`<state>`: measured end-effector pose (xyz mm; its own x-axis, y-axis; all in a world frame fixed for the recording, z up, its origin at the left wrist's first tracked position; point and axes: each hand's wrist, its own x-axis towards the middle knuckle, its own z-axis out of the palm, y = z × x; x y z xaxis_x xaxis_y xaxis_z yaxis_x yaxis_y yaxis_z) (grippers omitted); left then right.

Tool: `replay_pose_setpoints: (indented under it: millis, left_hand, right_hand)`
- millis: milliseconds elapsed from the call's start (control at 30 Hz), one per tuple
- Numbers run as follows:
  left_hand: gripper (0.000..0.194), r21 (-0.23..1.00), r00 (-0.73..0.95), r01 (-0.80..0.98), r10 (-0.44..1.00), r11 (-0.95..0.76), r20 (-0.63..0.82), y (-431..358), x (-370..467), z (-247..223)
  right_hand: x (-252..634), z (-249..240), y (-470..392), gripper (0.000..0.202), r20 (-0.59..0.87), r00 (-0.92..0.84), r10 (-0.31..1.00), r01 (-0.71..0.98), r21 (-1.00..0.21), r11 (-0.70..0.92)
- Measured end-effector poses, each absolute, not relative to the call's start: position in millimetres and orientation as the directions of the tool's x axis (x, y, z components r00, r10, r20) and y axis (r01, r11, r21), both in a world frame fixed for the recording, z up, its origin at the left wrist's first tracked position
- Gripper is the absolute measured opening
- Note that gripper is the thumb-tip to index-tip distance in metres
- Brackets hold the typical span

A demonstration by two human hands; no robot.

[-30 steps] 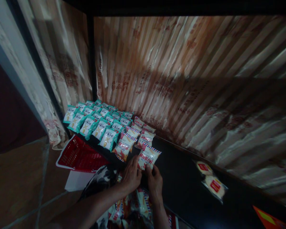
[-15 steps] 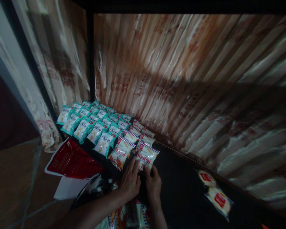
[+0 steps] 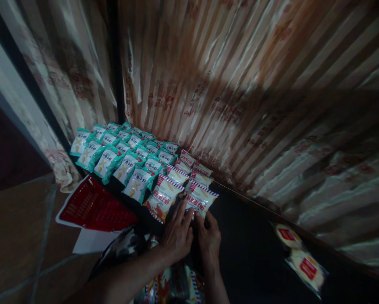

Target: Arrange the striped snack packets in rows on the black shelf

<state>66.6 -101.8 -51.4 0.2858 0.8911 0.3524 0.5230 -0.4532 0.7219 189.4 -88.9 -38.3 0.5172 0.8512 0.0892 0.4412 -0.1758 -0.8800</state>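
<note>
My left hand (image 3: 177, 233) touches the lower left edge of a white snack bag (image 3: 200, 197) with red print and a striped top edge. At the same bag's lower right edge is my right hand (image 3: 209, 237), its fingertips against the packet. A similar striped bag (image 3: 164, 197) lies just left of it, and more stand behind. Several teal and white bags (image 3: 106, 162) form rows on the left of the black shelf (image 3: 240, 236).
Two clear packs with red labels (image 3: 307, 268) lie at the right. A red basket (image 3: 96, 207) is at the lower left beside a white sheet (image 3: 91, 241). More striped bags (image 3: 167, 285) are below my forearms. Pleated curtain (image 3: 224, 93) hangs behind.
The view has shifted, so the shelf's right-hand packs appear farther right. Both hands remain at the same bag, with my left fingers slightly farther over its lower edge.
</note>
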Motion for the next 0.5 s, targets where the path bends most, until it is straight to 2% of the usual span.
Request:
replay_pose_setpoints:
  millis: [233, 500]
  left_hand:
    - [0.057, 0.677, 0.273, 0.553, 0.873, -0.485, 0.403, -98, 63, -48]
    - [0.061, 0.628, 0.267, 0.613, 0.874, -0.480, 0.407, -96, 64, -52]
  right_hand:
    - [188, -41, -85, 0.055, 0.150, 0.483, 0.863, 0.461, -0.881, -0.105]
    - [190, -46, -78, 0.054, 0.160, 0.456, 0.875, 0.499, -0.861, -0.102]
